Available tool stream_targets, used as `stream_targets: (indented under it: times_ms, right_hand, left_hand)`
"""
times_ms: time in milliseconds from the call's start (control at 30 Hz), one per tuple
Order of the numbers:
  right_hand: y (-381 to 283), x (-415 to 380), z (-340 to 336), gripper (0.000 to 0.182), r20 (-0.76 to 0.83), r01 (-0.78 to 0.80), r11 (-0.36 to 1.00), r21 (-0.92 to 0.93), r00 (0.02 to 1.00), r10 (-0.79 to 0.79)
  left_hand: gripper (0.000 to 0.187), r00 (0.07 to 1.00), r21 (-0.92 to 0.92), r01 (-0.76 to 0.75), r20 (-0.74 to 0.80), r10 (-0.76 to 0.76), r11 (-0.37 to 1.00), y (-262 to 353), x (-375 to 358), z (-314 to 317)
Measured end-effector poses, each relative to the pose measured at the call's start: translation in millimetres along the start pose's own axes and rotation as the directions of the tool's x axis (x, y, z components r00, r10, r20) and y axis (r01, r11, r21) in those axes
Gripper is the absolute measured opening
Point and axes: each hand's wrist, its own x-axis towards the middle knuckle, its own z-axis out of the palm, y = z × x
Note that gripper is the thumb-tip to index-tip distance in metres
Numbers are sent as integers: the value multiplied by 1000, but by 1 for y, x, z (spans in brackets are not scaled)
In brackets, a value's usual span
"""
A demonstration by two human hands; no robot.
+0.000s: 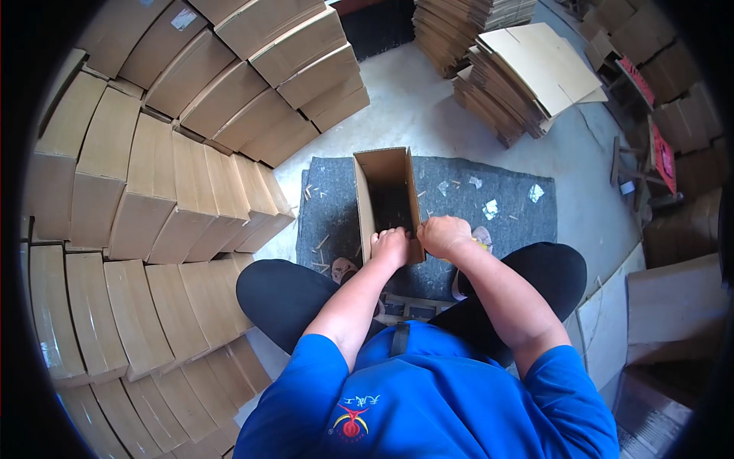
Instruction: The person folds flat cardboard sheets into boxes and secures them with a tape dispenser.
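An open cardboard box (pixel 364 200) stands upright on a dark grey mat (pixel 489 180) between the person's feet, its tall sides facing left and right. My left hand (pixel 391 246) is at the near end of the box, its fingers bent over the near edge and partly inside. At the box's near right corner, my right hand (pixel 446 234) is closed, with something yellow just visible beneath it; what it grips is hidden. The inside of the box is dark, so its bottom cannot be made out.
Closed cardboard boxes (pixel 153 183) are stacked high along the left. Flattened cardboard (pixel 539 65) lies piled at the back right. Red-topped stools (pixel 662 157) stand farther right, near more boxes. White scraps (pixel 490 209) and small brown bits are scattered on the mat.
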Motion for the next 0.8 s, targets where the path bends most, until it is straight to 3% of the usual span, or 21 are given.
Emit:
stream_targets:
  times_ms: [67, 133, 200, 233, 300, 467, 500, 633, 700, 733, 800]
  right_hand:
    - [3, 2, 7, 45, -14, 12, 1000, 18, 1000, -12]
    - [2, 1, 0, 44, 18, 12, 1000, 27, 1000, -12]
    - [2, -3, -3, 43, 55, 10, 1000, 28, 998, -11]
    - [2, -4, -4, 43, 53, 6, 999, 34, 999, -7]
    - [6, -4, -4, 43, 50, 2, 999, 34, 999, -3]
    - [4, -3, -6, 44, 23, 13, 999, 39, 1000, -14]
    - [3, -3, -4, 44, 32, 11, 999, 45, 999, -13]
    - [-4, -3, -7, 44, 26, 23, 999, 25, 999, -23]
    - [-4, -5, -5, 44, 28, 17, 1000, 9, 999, -17]
    - [-4, -4, -5, 44, 18, 19, 1000, 3, 1000, -19]
    - [-3, -4, -8, 45, 4, 21, 1000, -1, 1000, -21]
  left_hand:
    - [36, 974, -9, -87, -210, 83, 996, 2, 12, -8]
    - [54, 850, -12, -198, -499, 166, 980, 18, 29, -45]
    - [68, 742, 88, -245, -624, 245, 965, 34, 50, -85]
    - [71, 741, 157, -212, -618, 263, 965, 38, 61, -99]
    - [74, 851, 163, -88, -500, 159, 983, 37, 74, -109]
    - [77, 842, 225, -79, -507, 186, 971, 23, 56, -66]
    - [78, 895, 235, -73, -413, 168, 969, 15, 56, -57]
    - [77, 946, 351, -74, -273, 178, 933, 1, 57, -44]
    - [73, 990, 204, -65, -109, 88, 977, 7, 58, -55]
    - [66, 971, 72, -107, -205, 120, 992, 8, 56, -57]
    - [54, 979, -437, -154, -191, 76, 886, 5, 53, -73]
